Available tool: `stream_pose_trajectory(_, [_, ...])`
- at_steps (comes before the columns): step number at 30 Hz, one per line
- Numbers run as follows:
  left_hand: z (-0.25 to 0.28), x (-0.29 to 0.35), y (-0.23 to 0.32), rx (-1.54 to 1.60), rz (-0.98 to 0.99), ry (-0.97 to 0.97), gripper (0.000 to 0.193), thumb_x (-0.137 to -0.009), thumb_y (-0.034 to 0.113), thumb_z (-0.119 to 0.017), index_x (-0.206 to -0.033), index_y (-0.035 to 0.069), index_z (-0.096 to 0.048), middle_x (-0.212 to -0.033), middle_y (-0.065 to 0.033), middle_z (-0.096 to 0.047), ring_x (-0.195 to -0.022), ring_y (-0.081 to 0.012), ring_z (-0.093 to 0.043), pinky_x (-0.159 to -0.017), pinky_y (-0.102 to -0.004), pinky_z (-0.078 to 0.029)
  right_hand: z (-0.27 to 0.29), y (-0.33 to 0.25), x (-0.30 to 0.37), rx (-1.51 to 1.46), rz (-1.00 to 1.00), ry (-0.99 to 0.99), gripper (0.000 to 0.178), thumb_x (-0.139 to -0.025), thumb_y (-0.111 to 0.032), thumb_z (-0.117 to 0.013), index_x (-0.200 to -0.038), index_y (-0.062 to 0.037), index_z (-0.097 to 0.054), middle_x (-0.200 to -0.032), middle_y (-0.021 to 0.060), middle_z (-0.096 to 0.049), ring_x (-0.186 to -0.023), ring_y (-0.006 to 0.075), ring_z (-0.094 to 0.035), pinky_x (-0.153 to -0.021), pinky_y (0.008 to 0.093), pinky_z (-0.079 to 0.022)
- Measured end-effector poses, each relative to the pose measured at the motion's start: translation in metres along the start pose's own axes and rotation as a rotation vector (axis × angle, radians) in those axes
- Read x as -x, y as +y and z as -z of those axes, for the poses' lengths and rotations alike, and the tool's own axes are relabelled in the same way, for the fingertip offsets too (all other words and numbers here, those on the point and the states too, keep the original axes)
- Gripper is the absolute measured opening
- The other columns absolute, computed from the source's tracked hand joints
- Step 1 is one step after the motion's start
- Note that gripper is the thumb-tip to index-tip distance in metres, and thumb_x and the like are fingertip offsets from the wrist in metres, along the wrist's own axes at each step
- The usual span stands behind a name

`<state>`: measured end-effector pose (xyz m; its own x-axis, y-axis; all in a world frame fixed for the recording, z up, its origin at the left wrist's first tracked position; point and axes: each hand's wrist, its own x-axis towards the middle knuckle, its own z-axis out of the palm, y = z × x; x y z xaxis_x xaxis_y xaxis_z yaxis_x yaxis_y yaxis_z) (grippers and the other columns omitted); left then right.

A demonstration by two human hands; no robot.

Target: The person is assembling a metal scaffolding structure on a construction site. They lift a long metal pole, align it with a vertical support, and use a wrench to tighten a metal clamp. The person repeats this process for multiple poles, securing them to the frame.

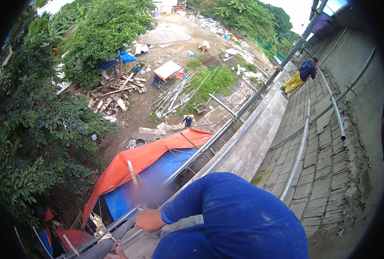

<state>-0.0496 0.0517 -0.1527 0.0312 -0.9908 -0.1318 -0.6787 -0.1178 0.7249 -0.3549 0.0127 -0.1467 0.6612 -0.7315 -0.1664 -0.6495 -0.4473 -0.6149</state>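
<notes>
My right arm, in a blue sleeve, bends across from the lower right. My right hand [149, 220] is closed beside a thick grey scaffold tube [98, 250], and whatever it grips is hidden. Only a few fingers of my left hand [120, 252] show at the lower edge, close under a brass-coloured scaffold clamp [99, 225]; their grip cannot be made out. The clamp sits where the tubes meet. Just beyond my right hand, a smeared patch hides part of a tube and the blue tarp [159, 172].
Grey planks [248, 149] form a narrow walkway beside a block wall [317, 172]. Loose-looking metal pipes [296, 157] lean along the wall. A person in yellow trousers [295, 81] stands farther along. Far below are an orange tarp roof [136, 155], another person [188, 121] and scrap wood [114, 93].
</notes>
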Motion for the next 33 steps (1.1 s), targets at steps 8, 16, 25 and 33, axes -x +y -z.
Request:
stream_pose_trajectory(8, [-0.003, -0.014, -0.084, -0.092, -0.13, -0.085, 0.064, -0.095, 0.038, -0.071, -0.132, -0.013, -0.054, -0.124, -0.0309, -0.062, -0.113, -0.042, -0.06, -0.104, -0.0496, -0.042, -0.142, 0.041, -0.091, -0.383, 0.26, 0.225, 0.01, -0.08, -0.008, -0.057, -0.082, 0.0009, -0.06, -0.086, 0.0215, -0.063, -0.088, 0.0441, -0.062, -0.077, 0.0525, -0.048])
stream_pose_trajectory(16, [0.014, -0.001, 0.03, -0.036, 0.125, -0.046, 0.092, -0.09, 0.046, -0.076, -0.141, -0.02, -0.037, -0.141, -0.036, -0.048, -0.13, -0.0405, -0.048, -0.114, -0.0468, -0.031, -0.113, 0.046, -0.071, -0.314, 0.305, 0.143, 0.012, -0.081, -0.012, -0.059, -0.083, -0.0018, -0.064, -0.081, 0.0215, -0.065, -0.082, 0.043, -0.064, -0.071, 0.0509, -0.05])
stream_pose_trajectory(25, [0.008, -0.009, 0.0, 0.168, 0.08, -0.128, 0.099, -0.092, 0.049, -0.072, -0.145, -0.022, -0.027, -0.15, -0.038, -0.037, -0.14, -0.0429, -0.038, -0.119, -0.0461, -0.026, -0.02, 0.007, 0.008, -0.086, 0.086, 0.098, 0.019, -0.08, -0.012, -0.059, -0.095, -0.0019, -0.066, -0.09, 0.0211, -0.07, -0.092, 0.0422, -0.068, -0.078, 0.0521, -0.054])
stream_pose_trajectory(33, [-0.008, -0.021, -0.039, 0.109, 0.044, 0.0, 0.101, -0.093, 0.05, -0.07, -0.146, -0.023, -0.024, -0.151, -0.0388, -0.035, -0.142, -0.0437, -0.036, -0.12, -0.0456, -0.024, -0.018, 0.01, -0.006, -0.109, 0.081, 0.106, 0.02, -0.08, -0.014, -0.06, -0.096, -0.0041, -0.068, -0.092, 0.0212, -0.07, -0.091, 0.0421, -0.068, -0.078, 0.0524, -0.054])
